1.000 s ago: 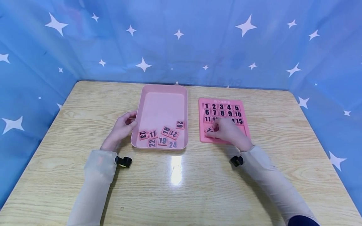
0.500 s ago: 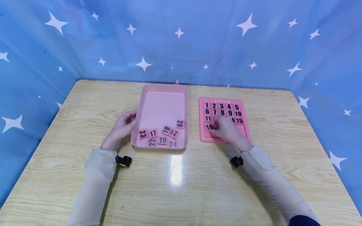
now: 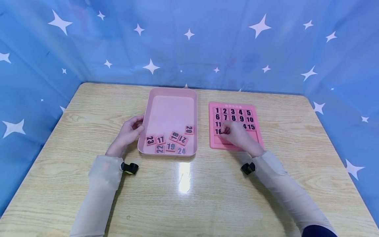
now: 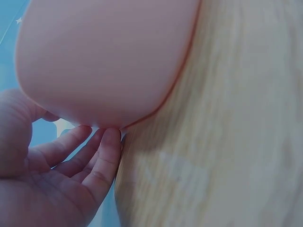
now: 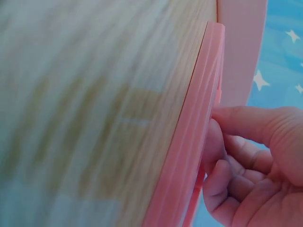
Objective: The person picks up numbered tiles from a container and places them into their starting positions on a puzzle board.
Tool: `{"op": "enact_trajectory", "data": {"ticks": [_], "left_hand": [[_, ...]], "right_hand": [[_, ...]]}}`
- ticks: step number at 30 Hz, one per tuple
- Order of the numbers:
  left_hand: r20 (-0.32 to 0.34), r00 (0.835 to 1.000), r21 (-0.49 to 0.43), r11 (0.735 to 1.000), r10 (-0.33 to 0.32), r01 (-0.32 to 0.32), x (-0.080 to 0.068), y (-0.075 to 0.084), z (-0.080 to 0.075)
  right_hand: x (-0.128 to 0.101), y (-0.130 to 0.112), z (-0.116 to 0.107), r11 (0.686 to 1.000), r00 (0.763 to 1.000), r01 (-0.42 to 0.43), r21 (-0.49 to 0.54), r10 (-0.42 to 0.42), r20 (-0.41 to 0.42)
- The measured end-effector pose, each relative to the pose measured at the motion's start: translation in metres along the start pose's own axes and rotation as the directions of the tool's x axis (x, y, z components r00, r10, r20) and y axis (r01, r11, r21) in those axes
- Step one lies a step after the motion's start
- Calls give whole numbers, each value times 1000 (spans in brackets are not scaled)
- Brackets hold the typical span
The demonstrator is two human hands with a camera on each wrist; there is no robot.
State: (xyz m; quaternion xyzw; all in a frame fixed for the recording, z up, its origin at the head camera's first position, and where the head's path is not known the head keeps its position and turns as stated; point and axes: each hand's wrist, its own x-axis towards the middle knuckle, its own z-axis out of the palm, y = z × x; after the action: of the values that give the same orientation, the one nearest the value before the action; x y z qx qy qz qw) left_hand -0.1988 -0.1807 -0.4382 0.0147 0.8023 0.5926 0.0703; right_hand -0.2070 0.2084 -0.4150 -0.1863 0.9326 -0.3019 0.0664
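The right hand (image 3: 238, 135) lies on the board (image 3: 257, 135), fingers curled onto tile 16 (image 3: 218, 131) in the fourth row, pressing it; whether they pinch it I cannot tell; the tile looks thin, light, stiff, likely slick, best taken by its edges; the left hand (image 3: 128, 133), fingers relaxed, touches the tray (image 3: 168, 102) wall; loose tiles (image 3: 170, 142) lie inside.
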Motion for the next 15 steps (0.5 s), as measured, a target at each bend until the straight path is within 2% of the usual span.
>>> {"op": "enact_trajectory", "data": {"ticks": [5,8,11,15], "left_hand": [[7,1000,-9,1000,-3,3,-1,2,1],[5,1000,-10,1000,8,-8,-2,3,1],[2,1000,-3,1000,17,-17,-3,4,1],[0,1000,0,1000,21,-21,-3,4,0]], "right_hand": [[1,-11,-7,1000,999,-12,-9,11,-37],[6,-28,-9,998,997,36,43,-33,-64],[13,-50,-4,987,995,93,133,-88,-39],[24,-78,15,954,987,154,256,-162,12]]}}
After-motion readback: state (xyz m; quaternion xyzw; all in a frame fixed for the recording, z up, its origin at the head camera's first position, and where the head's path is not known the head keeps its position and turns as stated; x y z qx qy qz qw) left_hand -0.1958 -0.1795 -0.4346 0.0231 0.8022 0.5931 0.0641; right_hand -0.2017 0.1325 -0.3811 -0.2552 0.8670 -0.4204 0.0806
